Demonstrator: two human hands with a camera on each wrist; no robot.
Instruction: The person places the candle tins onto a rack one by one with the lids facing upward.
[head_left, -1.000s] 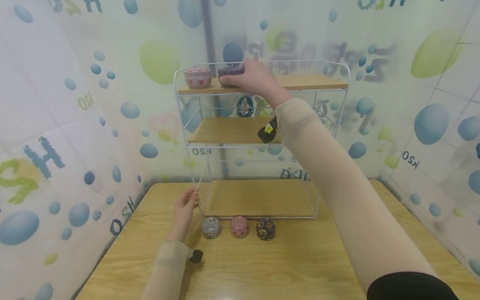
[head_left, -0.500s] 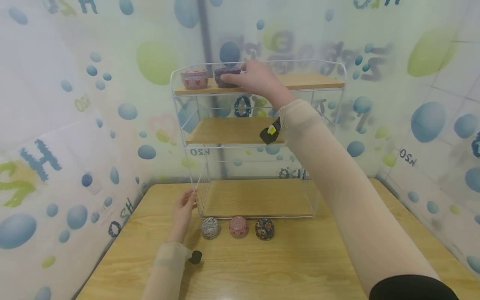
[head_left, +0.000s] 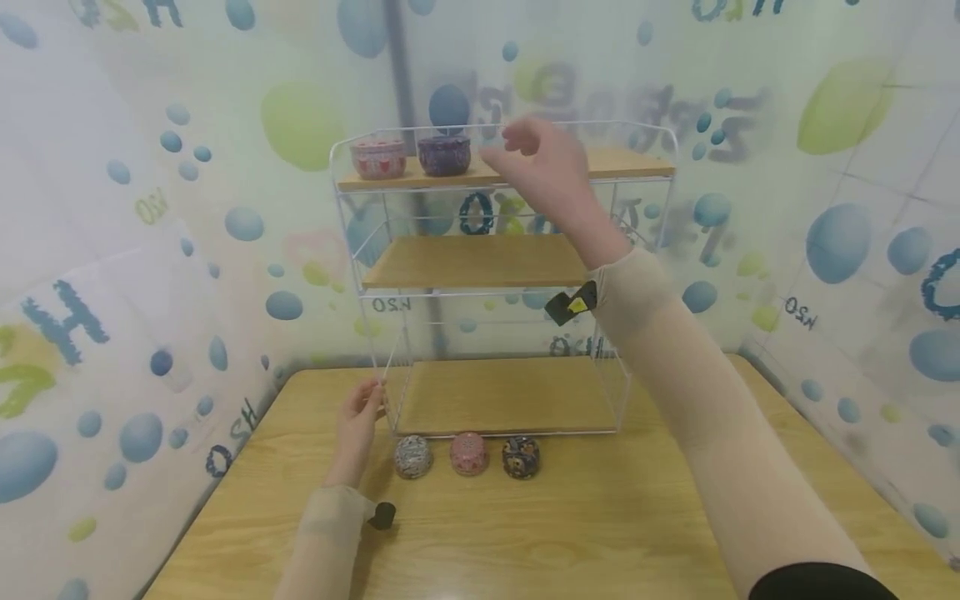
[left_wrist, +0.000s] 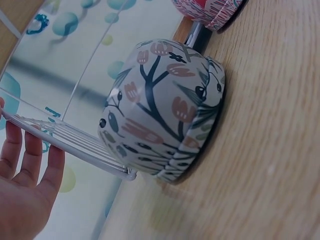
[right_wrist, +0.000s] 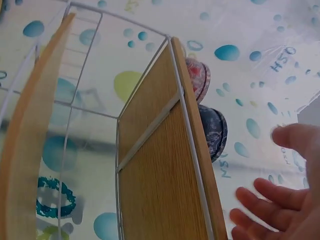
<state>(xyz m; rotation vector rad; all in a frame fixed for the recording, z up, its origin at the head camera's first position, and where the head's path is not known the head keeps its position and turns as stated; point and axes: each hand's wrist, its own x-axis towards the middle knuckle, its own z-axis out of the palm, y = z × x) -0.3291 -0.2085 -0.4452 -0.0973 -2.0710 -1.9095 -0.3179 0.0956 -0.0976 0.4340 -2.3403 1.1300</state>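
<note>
Draw your right hand (head_left: pixel 546 167), fingers parted and empty, away without nudging the purple tin (head_left: pixel 445 157) beside the pink tin (head_left: pixel 378 159) on the top shelf (head_left: pixel 630 163); your left hand (head_left: pixel 358 427) grips the rack (head_left: pixel 480 262), so steady it.

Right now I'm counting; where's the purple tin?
Head view: the purple tin is on the top shelf, left side, between a pink tin and the right hand.

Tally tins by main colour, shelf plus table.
Pink tins: 2
Purple tin: 1
Grey-white tin: 1
Dark multicolour tin: 1
Total: 5
</note>
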